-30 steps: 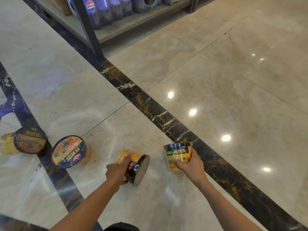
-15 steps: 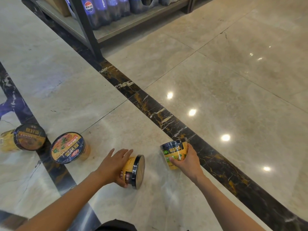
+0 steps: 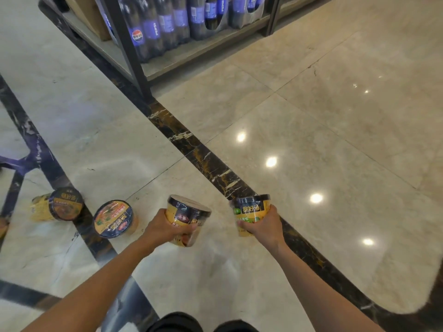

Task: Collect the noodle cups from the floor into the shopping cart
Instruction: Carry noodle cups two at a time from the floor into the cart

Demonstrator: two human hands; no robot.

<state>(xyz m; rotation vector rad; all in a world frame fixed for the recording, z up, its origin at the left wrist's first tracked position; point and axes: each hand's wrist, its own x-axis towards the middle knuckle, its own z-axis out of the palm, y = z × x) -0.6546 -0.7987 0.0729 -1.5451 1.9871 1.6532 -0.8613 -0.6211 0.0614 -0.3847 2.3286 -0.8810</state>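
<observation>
Already both hands carry a noodle cup above the polished marble floor (image 3: pixel 335 144). The left hand (image 3: pixel 165 227) grips a yellow cup with a black rim band (image 3: pixel 188 215), fingers curled round its tapered wall from below, the flat lid tilted up and away. The right hand (image 3: pixel 266 226) wraps a second yellow cup with a green label (image 3: pixel 250 210), held nearly upright; its shrink-wrap glints.

Two more cups lie tipped on their sides on the floor at the left, near each other: one with an orange printed lid (image 3: pixel 112 218) facing the camera, and one further left with a dark lid (image 3: pixel 64 203), somewhat blurred, resting on a dark veined marble strip (image 3: pixel 203 159).

Beyond, a dark metal shelf post (image 3: pixel 129 51) stands by a low shelf (image 3: pixel 182 58) of plastic cola bottles (image 3: pixel 153 27) with blue labels.
</observation>
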